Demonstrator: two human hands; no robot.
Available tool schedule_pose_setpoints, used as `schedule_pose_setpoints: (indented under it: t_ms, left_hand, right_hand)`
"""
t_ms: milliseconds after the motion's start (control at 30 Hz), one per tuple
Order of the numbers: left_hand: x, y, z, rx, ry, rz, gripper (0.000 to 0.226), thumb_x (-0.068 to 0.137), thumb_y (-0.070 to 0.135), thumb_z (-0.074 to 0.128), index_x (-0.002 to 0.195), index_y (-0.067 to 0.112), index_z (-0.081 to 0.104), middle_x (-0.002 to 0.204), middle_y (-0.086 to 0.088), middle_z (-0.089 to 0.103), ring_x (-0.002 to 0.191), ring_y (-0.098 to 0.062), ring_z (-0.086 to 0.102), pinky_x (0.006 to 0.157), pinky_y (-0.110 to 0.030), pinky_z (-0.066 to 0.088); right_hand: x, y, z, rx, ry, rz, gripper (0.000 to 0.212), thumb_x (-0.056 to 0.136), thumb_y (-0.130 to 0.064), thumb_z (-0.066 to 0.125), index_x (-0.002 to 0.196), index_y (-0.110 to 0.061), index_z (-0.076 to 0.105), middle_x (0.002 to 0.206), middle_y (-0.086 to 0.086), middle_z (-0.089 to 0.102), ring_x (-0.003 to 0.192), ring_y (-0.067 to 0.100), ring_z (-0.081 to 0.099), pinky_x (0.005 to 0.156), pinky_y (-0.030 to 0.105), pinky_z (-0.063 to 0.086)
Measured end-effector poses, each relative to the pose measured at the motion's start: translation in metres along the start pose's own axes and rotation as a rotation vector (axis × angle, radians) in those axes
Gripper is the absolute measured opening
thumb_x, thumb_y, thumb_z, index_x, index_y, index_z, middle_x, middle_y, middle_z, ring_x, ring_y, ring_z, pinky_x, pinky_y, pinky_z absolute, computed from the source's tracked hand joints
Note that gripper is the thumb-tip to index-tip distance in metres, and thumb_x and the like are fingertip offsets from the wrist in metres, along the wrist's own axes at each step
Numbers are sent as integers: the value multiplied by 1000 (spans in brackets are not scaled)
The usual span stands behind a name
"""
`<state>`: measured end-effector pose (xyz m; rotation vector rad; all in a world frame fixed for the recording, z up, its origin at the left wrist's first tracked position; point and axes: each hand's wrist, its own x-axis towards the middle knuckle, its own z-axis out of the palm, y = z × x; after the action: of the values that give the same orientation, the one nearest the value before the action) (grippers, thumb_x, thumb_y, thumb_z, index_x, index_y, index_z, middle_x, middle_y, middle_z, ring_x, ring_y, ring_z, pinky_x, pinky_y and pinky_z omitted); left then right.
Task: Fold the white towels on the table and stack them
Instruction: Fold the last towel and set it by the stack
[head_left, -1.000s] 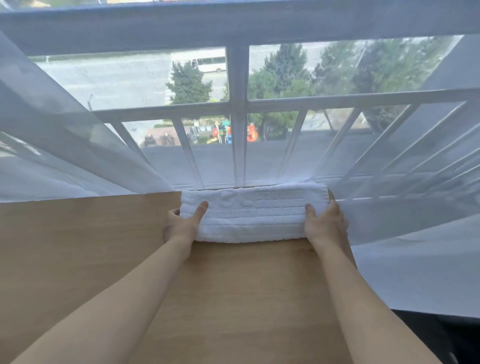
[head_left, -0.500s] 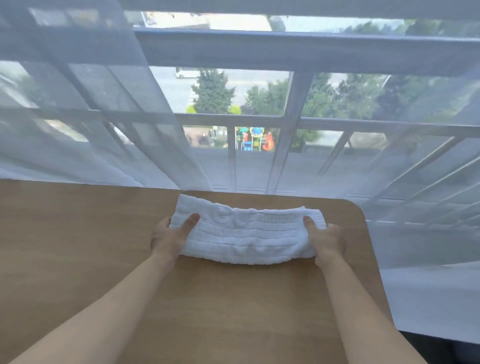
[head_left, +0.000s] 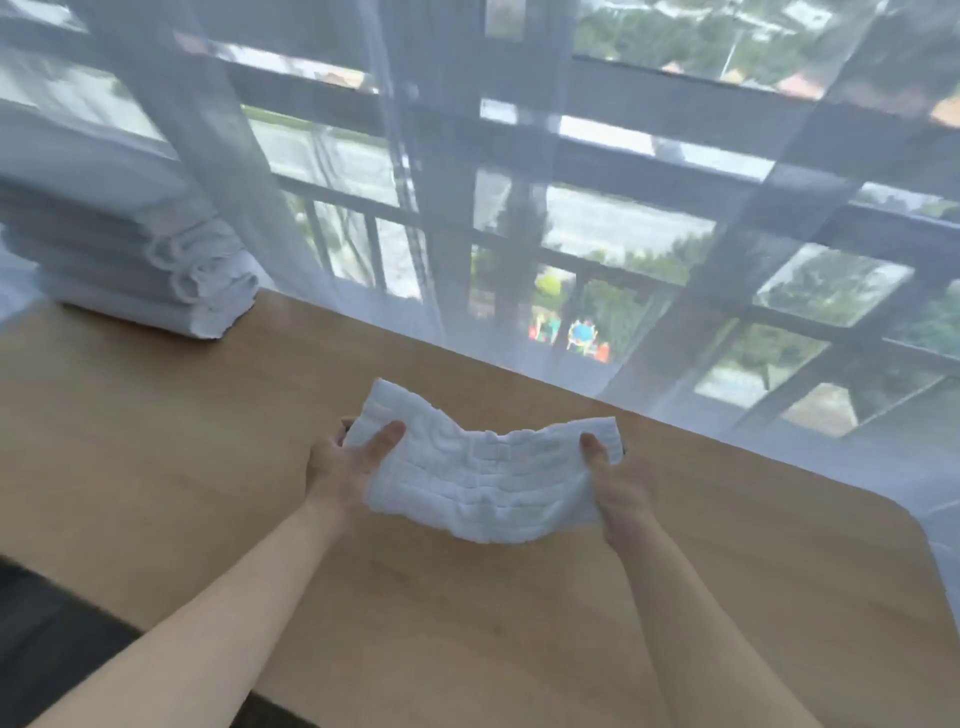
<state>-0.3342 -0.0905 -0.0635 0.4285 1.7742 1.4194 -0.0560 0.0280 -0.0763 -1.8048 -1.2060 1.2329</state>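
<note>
Left hand (head_left: 343, 467) | right hand (head_left: 618, 483) | each gripped folded towel (head_left: 483, 478) ends, sagging above desk (head_left: 208, 441) | likely bound for stack (head_left: 140, 260).

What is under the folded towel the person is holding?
Under the folded towel lies bare wooden table. The left hand and right hand grip its ends with thumbs on top; their fingers underneath are hidden.
</note>
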Motion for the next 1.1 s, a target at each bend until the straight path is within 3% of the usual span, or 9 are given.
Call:
schedule_pose_setpoints:
  t_ms: [100,200,333,400,533,700,867,933,1100]
  left_hand:
    - [5,15,-78,-45,63,42,69,51,58,89,101,14,71,88,1,78,78,-21,76,61,-35,60]
    - [16,34,-154,-113,146,73,63,54,62,88,93,16,71,80,6,77,76,-19,76,57,-33,58]
    - [39,64,-232,-163,218,97,58,57,65,86,90,19,72,87,2,78,80,-22,76,73,-46,64]
    - [53,82,-260,-176,252,146,60,57,67,85,91,19,71,89,0,77,81,-22,76,72,-45,64]
    - [86,121,-305,-170,314,262,59,60,69,81,84,17,69,78,5,75,75,-19,74,57,-32,58]
    - [148,187,-349,-156,293,360,46,61,67,79,63,23,65,69,4,69,67,-19,69,68,-41,57]
    - [221,264,-379,-142,258,413,54,60,72,80,86,24,78,91,-2,78,86,-24,76,78,-46,62]
    - [247,289,-388,-140,249,437,48,60,72,79,80,28,79,89,1,78,88,-23,75,77,-43,62]
    - [294,325,-404,-184,209,411,51,64,65,82,86,19,79,99,-11,77,94,-32,74,87,-58,58]
  right_hand:
    - [-48,-34,68,-57,-20,-121,35,93,-47,64,105,-14,65,98,2,70,91,25,68,76,35,54]
    - [-89,-71,132,-42,-68,-200,32,95,-45,63,106,-15,66,100,2,71,93,25,68,82,40,55]
    - [-128,-120,208,-60,-119,-299,29,93,-50,62,94,-22,65,92,-3,70,85,21,67,71,36,53]
    - [-143,-145,242,-67,-122,-352,30,90,-54,63,82,-25,59,81,-5,67,75,18,66,62,32,49]
    - [-159,-202,298,-30,-81,-432,44,71,-67,60,76,-24,55,73,-10,60,70,7,58,55,27,38]
    - [-149,-276,361,66,-61,-552,46,70,-65,68,73,-20,57,72,-4,61,71,18,60,61,35,47]
    - [-126,-343,412,206,17,-601,45,73,-59,71,71,-18,55,65,-4,56,60,12,54,55,31,42]
    - [-120,-365,431,252,47,-596,46,73,-59,71,73,-16,56,66,-3,56,60,15,54,55,31,43]
    - [-116,-409,473,308,68,-592,45,77,-56,72,73,-14,56,67,-3,57,64,21,57,61,34,48]
